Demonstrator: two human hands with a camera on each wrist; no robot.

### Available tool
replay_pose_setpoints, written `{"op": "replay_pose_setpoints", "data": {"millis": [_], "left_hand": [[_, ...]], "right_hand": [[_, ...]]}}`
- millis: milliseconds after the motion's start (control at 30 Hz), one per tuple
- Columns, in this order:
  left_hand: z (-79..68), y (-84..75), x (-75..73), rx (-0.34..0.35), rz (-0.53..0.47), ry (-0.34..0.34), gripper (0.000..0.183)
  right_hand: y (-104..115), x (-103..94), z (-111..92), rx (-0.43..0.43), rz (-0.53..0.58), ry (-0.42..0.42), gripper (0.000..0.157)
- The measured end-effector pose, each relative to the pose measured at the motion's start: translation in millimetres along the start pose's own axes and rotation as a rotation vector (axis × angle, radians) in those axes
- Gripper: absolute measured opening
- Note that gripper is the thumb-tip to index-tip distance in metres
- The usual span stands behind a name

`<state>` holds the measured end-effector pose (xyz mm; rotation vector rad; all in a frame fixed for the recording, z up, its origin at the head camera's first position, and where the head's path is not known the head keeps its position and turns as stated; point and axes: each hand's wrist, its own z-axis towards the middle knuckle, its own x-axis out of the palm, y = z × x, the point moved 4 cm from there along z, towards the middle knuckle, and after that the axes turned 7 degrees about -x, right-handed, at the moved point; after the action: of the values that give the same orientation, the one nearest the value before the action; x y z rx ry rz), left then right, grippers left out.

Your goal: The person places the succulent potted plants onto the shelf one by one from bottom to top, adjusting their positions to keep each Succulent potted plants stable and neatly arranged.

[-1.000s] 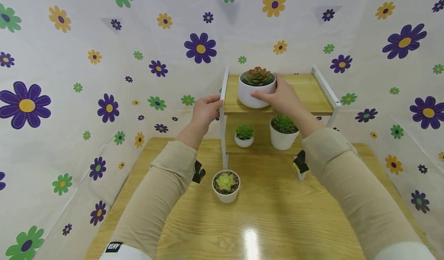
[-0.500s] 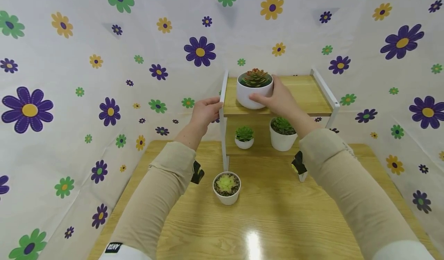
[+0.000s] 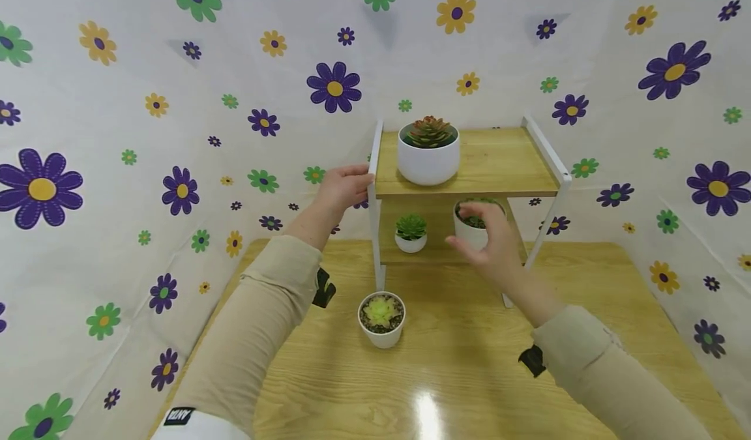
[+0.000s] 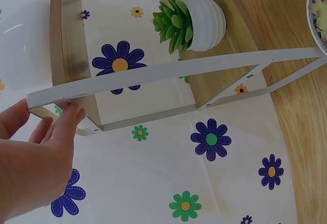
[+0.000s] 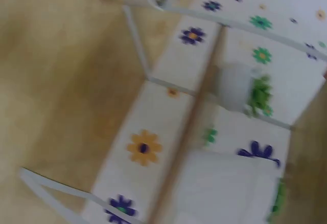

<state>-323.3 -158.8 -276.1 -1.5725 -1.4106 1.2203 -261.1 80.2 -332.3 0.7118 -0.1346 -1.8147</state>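
My left hand [image 3: 343, 189] grips the upper left corner of a white-framed two-tier wooden shelf [image 3: 499, 160]; in the left wrist view its thumb and fingers pinch the white frame [image 4: 143, 79]. On the top tier stands a wide white pot [image 3: 429, 160] with a reddish-green succulent. My right hand [image 3: 495, 248] is in front of the lower tier, thumb and fingers apart in a C shape with nothing between them. It overlaps a larger white pot [image 3: 469, 233] with a green plant, partly hidden behind it. A small white pot [image 3: 411, 243] with a green succulent sits left on that tier.
Before the shelf's left leg, a white pot [image 3: 382, 336] with a yellow-green succulent stands on the wooden table [image 3: 469, 388]. A flower-print cloth [image 3: 264, 68] surrounds the table at the back and sides. The right wrist view is blurred.
My right hand has let go of the wide white pot on the top tier and moved down and towards me. The left hand keeps its hold on the shelf frame.
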Motion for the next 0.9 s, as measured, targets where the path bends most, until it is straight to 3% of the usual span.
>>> {"op": "replay_pose_setpoints", "data": {"millis": [67,133,233,400,533,633,900], "left_hand": [[-0.3,-0.9,-0.6,-0.007,0.005,0.007,0.044],[-0.6,-1.7,-1.4,-0.01,0.006,0.011,0.044],[-1.2,-2.3,-2.4,-0.018,-0.001,0.01,0.044],[-1.4,-1.9,-1.7,-0.014,-0.017,0.014,0.043],[-1.8,-3.2,-1.5,-0.008,-0.027,0.026,0.043],[-1.5,-3.4,-1.1,-0.001,-0.034,0.038,0.044],[0.3,-2.5,-1.4,0.006,-0.027,0.053,0.046]], "right_hand": [[-3.9,7.8,-26.1,-0.028,-0.013,0.033,0.056],[-8.5,18.4,-51.6,0.01,-0.032,0.104,0.043],[-19.0,38.5,-86.5,0.16,-0.038,0.258,0.04],[-44.7,74.2,-127.1,0.436,0.029,0.458,0.062],[-57.7,98.9,-145.3,0.585,0.103,0.526,0.081],[-60.2,112.2,-153.3,0.637,0.123,0.567,0.09],[-53.3,137.3,-151.6,0.62,0.177,0.629,0.099]]}}
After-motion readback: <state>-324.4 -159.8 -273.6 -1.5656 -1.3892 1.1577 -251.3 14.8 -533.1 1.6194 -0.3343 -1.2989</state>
